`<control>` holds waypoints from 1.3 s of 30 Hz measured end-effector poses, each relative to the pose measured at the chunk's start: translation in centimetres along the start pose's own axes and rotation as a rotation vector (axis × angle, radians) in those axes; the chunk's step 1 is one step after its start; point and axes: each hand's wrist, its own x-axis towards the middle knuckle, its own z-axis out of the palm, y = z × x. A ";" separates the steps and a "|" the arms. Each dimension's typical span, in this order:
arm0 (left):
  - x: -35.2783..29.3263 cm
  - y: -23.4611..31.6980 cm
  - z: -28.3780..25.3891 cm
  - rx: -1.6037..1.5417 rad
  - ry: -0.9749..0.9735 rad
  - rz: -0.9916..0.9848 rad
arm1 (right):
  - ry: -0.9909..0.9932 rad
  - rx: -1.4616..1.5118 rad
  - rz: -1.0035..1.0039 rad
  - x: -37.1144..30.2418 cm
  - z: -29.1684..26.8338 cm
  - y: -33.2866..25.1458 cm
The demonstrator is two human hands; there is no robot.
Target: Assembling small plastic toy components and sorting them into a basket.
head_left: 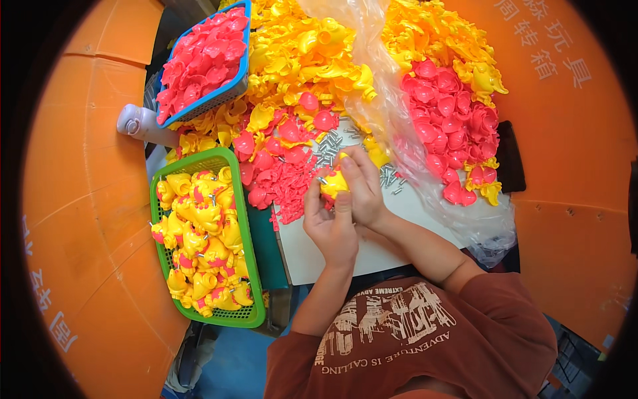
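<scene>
Fingers (pixel 343 207) of the left hand (pixel 330 233) and right hand (pixel 367 191) pinch a yellow toy piece (pixel 333 183) over the white tabletop (pixel 375 254) there; just beyond, metal pins (pixel 327 147) and pink parts (pixel 292 189), and off left a green basket (pixel 250 246)

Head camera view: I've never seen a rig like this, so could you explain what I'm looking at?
There is no robot here: a person works with bare hands, filmed from above by a head-worn fisheye camera, which bends straight edges. The left hand and right hand together hold a small yellow piece, with a metal pin showing at its side. Around them on the white tabletop lie loose metal pins and small pink parts, with heaped yellow parts beyond. At the left, a blue basket holds pink pieces, and a green basket holds yellow-and-pink ones.
</scene>
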 end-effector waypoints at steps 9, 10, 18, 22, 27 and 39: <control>3.8 6.9 -6.0 0.790 0.323 0.602 | -0.051 -0.760 -0.343 4.8 -2.1 -2.9; 4.1 9.0 -7.3 1.029 0.394 0.626 | 0.007 -0.859 -0.431 6.6 -4.0 -3.6; 4.6 10.2 -7.8 1.328 0.588 0.836 | 0.225 -1.695 -0.421 16.5 -16.8 -5.6; 3.7 7.3 -4.8 1.179 0.295 0.801 | 0.103 -1.773 -0.142 17.3 -17.3 -5.9; 3.3 4.8 -2.9 1.017 -0.059 0.676 | 0.407 -1.066 -0.318 15.0 -17.3 -6.7; 3.0 0.9 -1.2 0.923 -0.331 0.714 | -0.249 -0.086 0.288 2.7 -4.5 -5.9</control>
